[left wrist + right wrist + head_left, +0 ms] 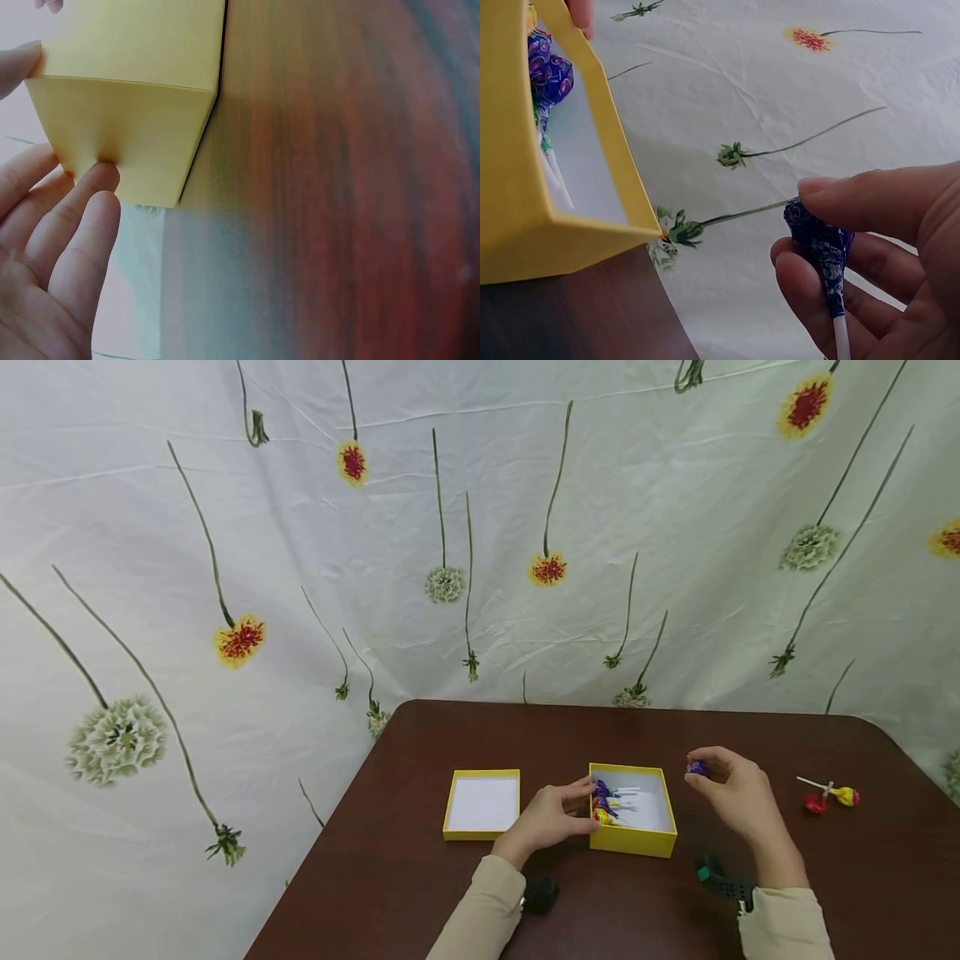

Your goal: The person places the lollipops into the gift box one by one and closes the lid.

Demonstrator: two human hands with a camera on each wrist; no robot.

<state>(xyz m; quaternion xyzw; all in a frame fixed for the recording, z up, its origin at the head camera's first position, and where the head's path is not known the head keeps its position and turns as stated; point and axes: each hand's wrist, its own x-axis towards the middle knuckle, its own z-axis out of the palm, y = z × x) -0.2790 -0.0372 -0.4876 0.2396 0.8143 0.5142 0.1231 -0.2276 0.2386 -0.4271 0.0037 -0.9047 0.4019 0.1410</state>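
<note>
A yellow box point(633, 841) with a white inside stands on the table, with several wrapped lollipops point(609, 802) along its left side, sticks pointing right. My left hand point(551, 814) holds the box by its left end; in the left wrist view its fingers point(88, 225) lie against the yellow wall and the thumb is at an edge. To the right of the box, my right hand point(738, 789) pinches a purple-wrapped lollipop point(817, 236) by its head between thumb and fingers. The white stick points down in the right wrist view.
A shallow yellow-rimmed lid point(482, 800), white inside, lies left of the box. A red lollipop point(815, 803) and a yellow one point(847, 797) lie at the right of the dark brown table point(420, 735). Behind hangs a flower-printed white cloth point(510, 610).
</note>
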